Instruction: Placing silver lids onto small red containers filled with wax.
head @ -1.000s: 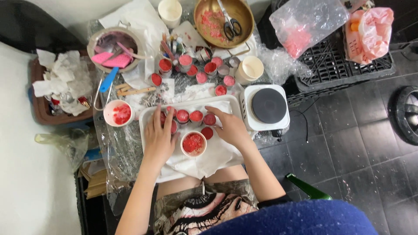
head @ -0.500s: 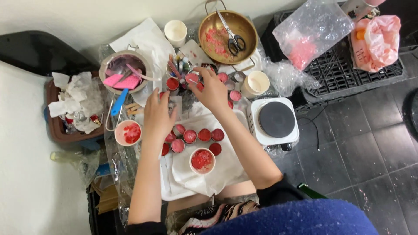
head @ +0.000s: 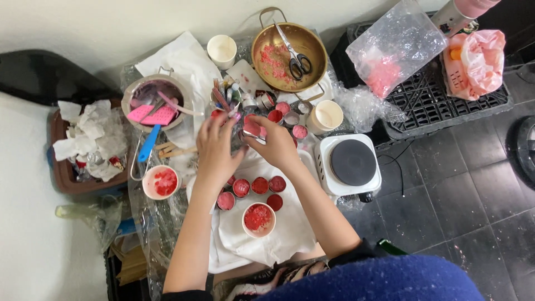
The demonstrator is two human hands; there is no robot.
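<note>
Glossy brass bowl [head: 290, 53], crumpled clear plastic bag [head: 393, 53], matt white cloth [head: 267, 237]

Round brass pan [head: 315, 42] holding black-handled scissors [head: 294, 56]. White single-burner hotplate [head: 350, 164], black disc top. Clear plastic bag [head: 393, 53] of pink granules rests on black crate [head: 446, 100].

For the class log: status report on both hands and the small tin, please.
Left hand open, reaching among small tins. Right hand pinching one pink-filled small tin. Row of filled tins below the wrists.
</note>
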